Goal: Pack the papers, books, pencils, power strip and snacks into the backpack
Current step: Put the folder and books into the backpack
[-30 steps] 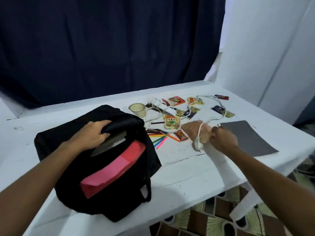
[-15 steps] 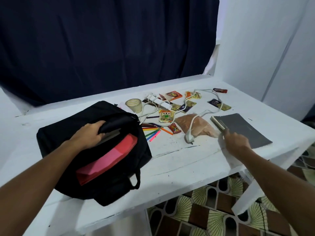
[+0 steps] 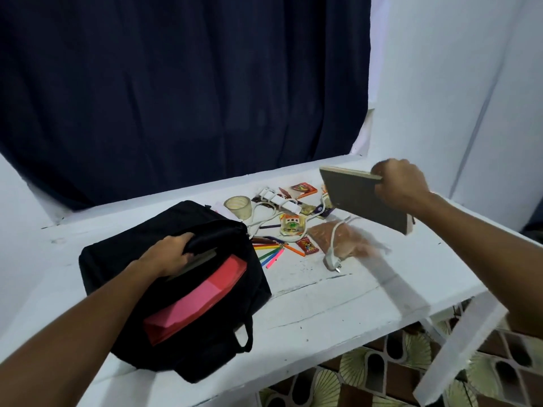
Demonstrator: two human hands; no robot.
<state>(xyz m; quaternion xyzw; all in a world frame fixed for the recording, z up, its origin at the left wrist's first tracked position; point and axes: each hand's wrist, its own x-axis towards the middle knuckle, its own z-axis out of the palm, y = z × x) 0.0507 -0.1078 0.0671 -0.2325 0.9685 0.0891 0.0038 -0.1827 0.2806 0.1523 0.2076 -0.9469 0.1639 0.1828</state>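
Observation:
A black backpack point(image 3: 126, 254) lies open on the white table point(image 3: 338, 301), with pink and red papers point(image 3: 202, 295) showing in its mouth. My left hand point(image 3: 167, 255) grips the upper flap of the opening. My right hand point(image 3: 396, 186) grips a grey book point(image 3: 358, 198) by its spine, tilted in the air above the table's right side. Behind the bag lie coloured pencils point(image 3: 271, 251), a white power strip point(image 3: 279, 198) with its cord and plug point(image 3: 330, 261), and several snack packets point(image 3: 291, 226).
A glass cup point(image 3: 238, 206) stands just behind the backpack. A brownish plastic bag point(image 3: 338, 237) lies under the cord. A dark curtain hangs behind the table, a white wall is at the right, and patterned floor tiles show below the front edge.
My right hand left the cord, took hold of the grey book at the table's right and lifted it up off the surface. My left hand has kept the backpack open.

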